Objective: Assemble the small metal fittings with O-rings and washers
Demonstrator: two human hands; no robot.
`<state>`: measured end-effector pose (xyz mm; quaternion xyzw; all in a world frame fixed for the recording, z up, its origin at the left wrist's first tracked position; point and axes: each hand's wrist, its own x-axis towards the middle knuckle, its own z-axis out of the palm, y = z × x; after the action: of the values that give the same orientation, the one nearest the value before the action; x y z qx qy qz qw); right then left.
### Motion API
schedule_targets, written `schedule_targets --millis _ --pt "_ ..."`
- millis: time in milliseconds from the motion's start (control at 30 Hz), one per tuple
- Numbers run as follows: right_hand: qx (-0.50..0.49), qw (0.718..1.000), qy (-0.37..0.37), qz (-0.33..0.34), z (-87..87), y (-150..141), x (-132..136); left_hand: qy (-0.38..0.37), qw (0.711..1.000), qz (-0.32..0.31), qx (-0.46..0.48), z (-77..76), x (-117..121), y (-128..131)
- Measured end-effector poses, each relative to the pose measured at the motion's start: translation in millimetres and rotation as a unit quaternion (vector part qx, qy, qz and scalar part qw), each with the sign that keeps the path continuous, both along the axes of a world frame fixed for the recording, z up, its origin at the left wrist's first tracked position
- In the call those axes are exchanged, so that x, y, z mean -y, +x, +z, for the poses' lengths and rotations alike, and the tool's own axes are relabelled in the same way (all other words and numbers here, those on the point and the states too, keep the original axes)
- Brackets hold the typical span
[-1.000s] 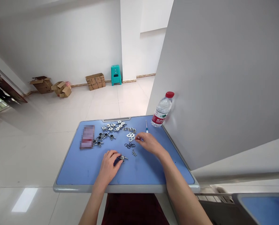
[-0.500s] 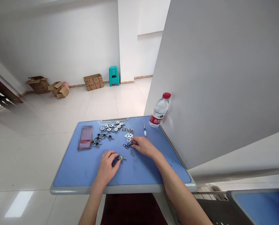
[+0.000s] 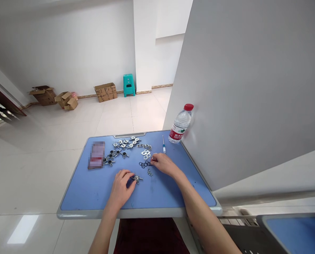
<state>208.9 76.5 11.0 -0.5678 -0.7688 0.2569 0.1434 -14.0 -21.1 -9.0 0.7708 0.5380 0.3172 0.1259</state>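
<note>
Blue surface (image 3: 79, 190) carries, from your left, a blurred packet (image 3: 96, 154), a heap of black-centred metal fittings (image 3: 117, 150), then your left hand (image 3: 119, 187) clenched on one metal fitting (image 3: 137, 179). Rightward lie flat metal plates (image 3: 146, 153), black rubber rings (image 3: 145, 164), tiny screws (image 3: 149, 172) and your right hand (image 3: 164, 164), fingers pinched beside the rings, hold unclear. Only that fitting is in hand; every pile looks well stocked, with parts left to handle.

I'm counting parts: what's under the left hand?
The left hand covers whatever lies beneath its palm; its fingertips touch a small metal fitting on the blue tabletop.
</note>
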Motion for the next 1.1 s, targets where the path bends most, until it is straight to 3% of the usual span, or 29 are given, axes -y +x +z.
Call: schedule_targets --millis 500,633,833,1100 --pt "-0.086 0.994 0.051 -0.044 4.3 -4.7 2.6 -0.016 1.000 0.000 0.004 1.1 0.2 0.0" --pt "-0.156 0.985 0.060 0.036 3.3 -21.2 12.2 -0.013 1.000 0.002 0.001 1.9 0.1 0.4" --pt "-0.118 0.984 0.074 0.113 -8.2 -44.5 21.0 -0.024 1.000 -0.005 -0.008 -1.9 -0.7 -0.5" --pt "-0.115 0.974 0.071 0.182 -6.5 -45.8 25.9 -0.017 1.000 -0.006 -0.001 -6.0 -2.1 -1.5"
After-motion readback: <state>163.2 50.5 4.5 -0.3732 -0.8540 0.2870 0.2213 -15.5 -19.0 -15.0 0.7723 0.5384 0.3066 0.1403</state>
